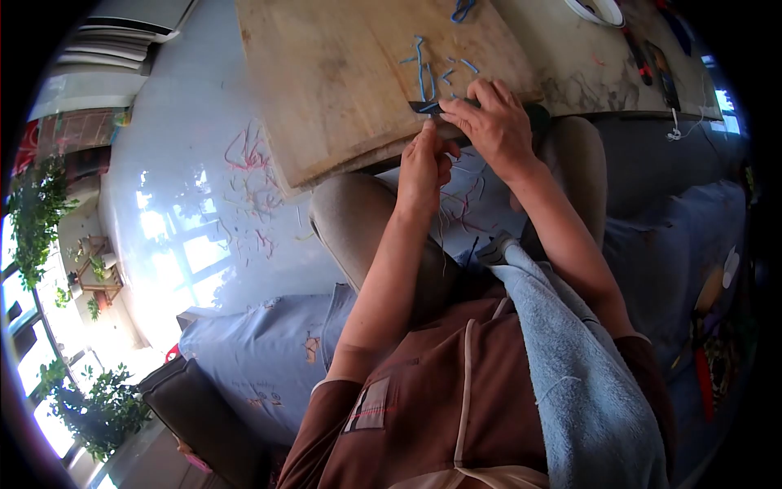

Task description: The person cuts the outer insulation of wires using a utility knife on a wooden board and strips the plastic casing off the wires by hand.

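My right hand (490,126) is closed on a small knife with a dark blade (423,107), held low over the front part of the wooden board (342,98). The blade lies at a short blue piece. Close in front of the blade, my left hand (426,163) is pinched at its fingertips on a thin strand, whose pale end hangs below the hand. Blue strands (421,69) and short blue bits (447,77) lie on the board just beyond the blade.
A blue loop (463,10) lies at the board's far edge. On the stone surface at the right are a white bowl (597,11) and dark tools (664,75). Red and pale thread scraps (252,183) litter the floor. A light blue towel (570,375) hangs over my clothing.
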{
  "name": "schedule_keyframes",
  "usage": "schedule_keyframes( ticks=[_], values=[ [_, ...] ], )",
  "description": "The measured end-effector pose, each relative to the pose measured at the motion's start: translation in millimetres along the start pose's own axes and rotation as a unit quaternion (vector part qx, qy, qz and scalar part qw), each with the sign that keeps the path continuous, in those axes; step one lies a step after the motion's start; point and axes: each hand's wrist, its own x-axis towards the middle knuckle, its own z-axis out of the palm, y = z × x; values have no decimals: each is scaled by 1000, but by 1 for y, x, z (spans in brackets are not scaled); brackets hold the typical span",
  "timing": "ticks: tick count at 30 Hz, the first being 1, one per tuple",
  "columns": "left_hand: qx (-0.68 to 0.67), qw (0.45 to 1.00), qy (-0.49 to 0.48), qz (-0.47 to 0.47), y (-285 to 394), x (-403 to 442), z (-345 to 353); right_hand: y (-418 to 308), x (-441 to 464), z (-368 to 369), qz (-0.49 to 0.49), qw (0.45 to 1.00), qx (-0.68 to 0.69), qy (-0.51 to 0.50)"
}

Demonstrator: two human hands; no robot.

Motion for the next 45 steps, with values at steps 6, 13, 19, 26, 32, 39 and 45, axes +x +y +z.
schedule_keyframes(
  ticks=[6, 13, 19, 26, 32, 39, 45],
  values=[
    [-12, 1000, 13, -2, 2, -2, 7, -2, 0, 2, 18, 1000, 16, 0],
    [-69, 997, 16, -15, 1, -2, 11, -2, 3, 8, 7, 999, 16, 46],
    [-90, 996, 16, -22, 1, -1, 12, -1, 16, 22, 19, 998, 9, 66],
    [-110, 994, 9, -5, -1, 4, 8, 0, 19, 9, 41, 999, 21, 7],
    [-88, 996, 5, -17, 0, 3, 8, -5, 0, -3, 42, 999, 19, -9],
    [-85, 996, 7, -16, -1, 3, 7, -3, 3, -3, 33, 999, 2, 18],
    [-84, 996, 15, -18, 0, 2, 9, 1, 4, -1, 50, 998, 19, -22]
  ],
)
